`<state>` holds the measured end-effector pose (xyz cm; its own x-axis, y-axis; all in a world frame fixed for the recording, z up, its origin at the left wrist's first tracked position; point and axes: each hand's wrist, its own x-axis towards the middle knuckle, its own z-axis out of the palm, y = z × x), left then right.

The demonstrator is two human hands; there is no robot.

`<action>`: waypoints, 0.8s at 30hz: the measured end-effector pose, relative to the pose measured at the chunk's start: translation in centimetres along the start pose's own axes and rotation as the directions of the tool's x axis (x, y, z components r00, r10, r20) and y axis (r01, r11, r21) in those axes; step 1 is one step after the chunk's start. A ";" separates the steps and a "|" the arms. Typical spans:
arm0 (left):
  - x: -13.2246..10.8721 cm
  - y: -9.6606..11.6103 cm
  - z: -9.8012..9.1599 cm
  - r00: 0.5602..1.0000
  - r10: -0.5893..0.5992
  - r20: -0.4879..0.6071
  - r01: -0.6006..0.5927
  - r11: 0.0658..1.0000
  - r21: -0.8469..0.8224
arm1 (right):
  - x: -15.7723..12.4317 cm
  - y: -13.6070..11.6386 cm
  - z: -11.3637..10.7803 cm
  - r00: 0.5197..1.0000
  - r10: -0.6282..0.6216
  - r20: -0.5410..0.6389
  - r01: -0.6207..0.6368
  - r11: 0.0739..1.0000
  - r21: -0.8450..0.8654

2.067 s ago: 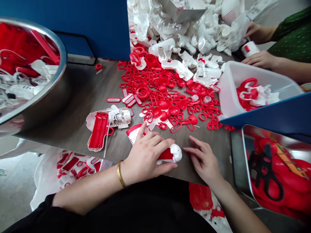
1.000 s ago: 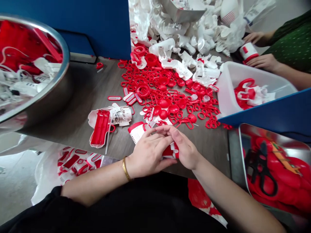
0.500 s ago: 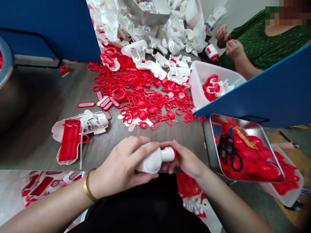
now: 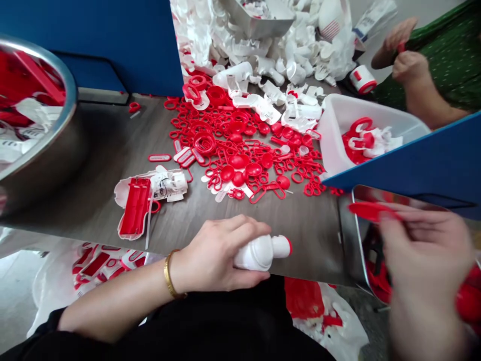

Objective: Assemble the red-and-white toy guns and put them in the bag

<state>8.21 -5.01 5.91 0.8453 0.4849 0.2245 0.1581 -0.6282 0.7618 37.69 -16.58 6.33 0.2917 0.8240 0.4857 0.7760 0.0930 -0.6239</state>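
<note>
Housing (image 4: 253,255), white and rounded, lies in the grasp of the left hand (image 4: 220,255) at the front edge of the surface (image 4: 311,240) — its narrow, red-tipped end pointing right. Blurred, the right hand (image 4: 428,255) grips a thin red piece (image 4: 370,211) between thumb and fingers, above the metal tray (image 4: 394,195). To the left lies an opened white shell with a red insert (image 4: 135,205). Beyond spreads a pile of red parts (image 4: 233,135) — just beside it, a translucent tub (image 4: 332,140).
</note>
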 end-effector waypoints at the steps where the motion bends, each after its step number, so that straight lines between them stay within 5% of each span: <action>1: 0.1 0.1 0.3 1.000 -0.013 -0.020 0.013 1.000 0.014 | -0.3 -2.6 1.6 0.997 -0.056 -0.051 0.053 0.997 -0.047; 2: 0.2 0.2 0.6 0.998 -0.030 -0.047 0.032 0.999 0.025 | -0.6 -4.9 3.1 0.984 -0.130 0.125 0.130 0.991 0.009; 4: 0.3 0.2 1.0 0.996 -0.048 -0.080 0.050 0.998 0.023 | -1.0 -7.7 5.1 0.943 -0.252 0.216 0.220 0.962 0.158; 7: 0.3 0.0 0.9 0.999 -0.010 -0.045 0.009 1.000 -0.020 | -0.5 -8.5 5.6 0.879 -0.345 0.328 0.259 0.925 0.277; 11: 0.0 0.1 1.2 0.999 0.027 0.027 -0.028 0.999 0.016 | 1.7 -8.9 6.8 0.916 -0.141 0.376 -0.056 0.882 0.469; 12: -0.1 0.2 1.4 0.999 0.029 0.040 -0.030 0.999 0.043 | 2.2 -9.4 7.7 0.895 -0.114 0.432 -0.131 0.857 0.498; 15: -0.3 0.5 2.0 0.998 -0.007 0.064 -0.001 0.992 0.125 | 2.5 -11.0 10.6 0.824 -0.110 0.556 -0.211 0.851 0.481; 18: 0.5 0.4 1.6 0.992 -0.050 0.118 0.034 0.991 0.127 | 1.9 -10.5 11.7 0.869 0.035 0.493 -0.317 0.805 0.501; 21: 2.5 -0.8 0.4 0.953 -0.145 0.266 0.116 0.986 0.122 | 2.5 -7.0 11.3 0.857 0.116 0.503 -0.320 0.884 0.342; 24: 4.9 -2.8 -0.6 0.855 -0.253 0.453 0.192 0.965 0.176 | 4.9 -2.8 11.1 0.856 0.165 0.489 -0.091 0.981 -0.171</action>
<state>11.59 -0.53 5.24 0.9138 0.2979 -0.2760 0.4051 -0.6205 0.6715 30.75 -6.64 3.65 0.1042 0.9945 0.0131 0.8303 -0.0797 -0.5516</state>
